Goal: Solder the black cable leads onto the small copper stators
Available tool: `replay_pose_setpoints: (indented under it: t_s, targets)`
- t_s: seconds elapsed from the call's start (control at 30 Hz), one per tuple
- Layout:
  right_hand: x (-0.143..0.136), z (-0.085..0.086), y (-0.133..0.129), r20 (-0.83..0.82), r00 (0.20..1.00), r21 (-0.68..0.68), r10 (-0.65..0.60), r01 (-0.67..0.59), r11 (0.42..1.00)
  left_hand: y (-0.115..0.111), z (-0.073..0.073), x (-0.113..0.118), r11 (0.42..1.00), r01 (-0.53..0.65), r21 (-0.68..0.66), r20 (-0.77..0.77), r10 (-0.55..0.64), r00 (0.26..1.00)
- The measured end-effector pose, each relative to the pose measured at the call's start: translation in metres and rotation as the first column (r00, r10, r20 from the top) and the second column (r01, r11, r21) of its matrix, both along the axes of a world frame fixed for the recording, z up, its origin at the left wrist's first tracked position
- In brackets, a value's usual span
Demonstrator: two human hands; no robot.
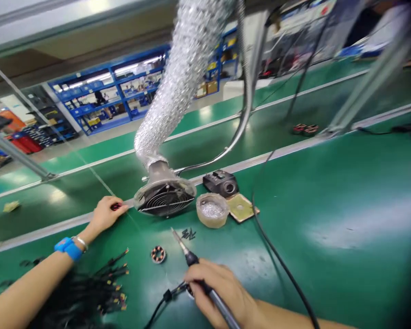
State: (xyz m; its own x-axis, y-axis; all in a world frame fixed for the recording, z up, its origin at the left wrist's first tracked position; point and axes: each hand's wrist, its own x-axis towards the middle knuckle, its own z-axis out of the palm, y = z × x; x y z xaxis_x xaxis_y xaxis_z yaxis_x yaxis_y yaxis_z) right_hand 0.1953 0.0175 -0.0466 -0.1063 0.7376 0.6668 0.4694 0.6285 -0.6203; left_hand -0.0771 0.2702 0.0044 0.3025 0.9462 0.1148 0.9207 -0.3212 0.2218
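Note:
My right hand (222, 290) is wrapped round a soldering iron (217, 301), its bare tip pointing up and left over the green bench. Partly hidden under that hand is another ring-shaped part (190, 291), beside a black cable (167, 294). My left hand (104, 214), with a blue band on the wrist, reaches to the bench's back rail. Its fingers close on a small dark and reddish motor stator (116, 206), partly covered. A copper-wound stator (158, 254) lies between the hands. Short black tubing pieces (189, 234) are near the iron's tip.
A fume extractor hood (166, 196) hangs low from a silver duct (178, 77). Beside it stand a round tub (212, 210), a yellowish sponge tray (240, 208) and a black iron holder (221, 183). Bundled black cables (85, 292) lie at lower left. The iron's cord (277, 251) crosses the right.

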Motion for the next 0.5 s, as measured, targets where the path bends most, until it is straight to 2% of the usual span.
replay_pose_setpoints:
  t_s: [0.1, 0.2, 0.23, 0.27, 0.3, 0.33, 0.37, 0.4, 0.43, 0.47, 0.5]
  targets:
    - [0.002, 0.004, -0.001, -0.032, 0.999, -0.014, 0.041, -0.042, 0.999, -0.042, -0.006, 0.008, 0.988, 0.123, -0.092, -0.023, -0.126, 0.992]
    - [0.003, 0.006, -0.003, -0.039, 0.997, -0.038, 0.071, -0.073, 0.997, -0.075, 0.001, 0.013, 0.967, 0.196, -0.163, 0.011, -0.197, 0.980]
    - [0.004, 0.006, -0.003, -0.034, 0.996, -0.045, 0.077, -0.079, 0.996, -0.088, 0.006, 0.015, 0.979, 0.172, -0.114, 0.077, -0.164, 0.983]
    - [0.004, 0.006, -0.003, -0.028, 0.996, -0.043, 0.082, -0.083, 0.996, -0.103, 0.013, 0.017, 0.995, 0.096, -0.025, 0.173, -0.090, 0.981]
    - [0.005, 0.006, -0.004, -0.020, 0.996, -0.033, 0.087, -0.087, 0.996, -0.122, 0.020, 0.020, 0.997, -0.028, 0.077, 0.294, 0.005, 0.956]
    - [0.005, 0.007, -0.004, -0.012, 0.996, -0.017, 0.091, -0.091, 0.996, -0.143, 0.027, 0.025, 0.973, -0.156, 0.170, 0.416, 0.073, 0.906]
    - [0.006, 0.007, -0.004, -0.003, 0.995, -0.001, 0.096, -0.096, 0.995, -0.166, 0.033, 0.032, 0.964, -0.167, 0.204, 0.474, 0.052, 0.879]
    - [0.006, 0.007, -0.004, 0.005, 0.994, 0.013, 0.105, -0.105, 0.994, -0.190, 0.037, 0.039, 0.986, -0.075, 0.146, 0.472, -0.003, 0.882]
    - [0.006, 0.008, -0.004, 0.013, 0.993, 0.021, 0.113, -0.113, 0.993, -0.212, 0.039, 0.047, 0.995, 0.099, 0.019, 0.421, -0.097, 0.902]
    - [0.006, 0.008, -0.003, 0.021, 0.993, 0.023, 0.120, -0.120, 0.992, -0.231, 0.039, 0.056, 0.961, 0.245, -0.131, 0.362, -0.183, 0.914]
    - [0.006, 0.009, -0.003, 0.029, 0.992, 0.024, 0.123, -0.124, 0.992, -0.245, 0.037, 0.065, 0.924, 0.308, -0.226, 0.324, -0.227, 0.918]
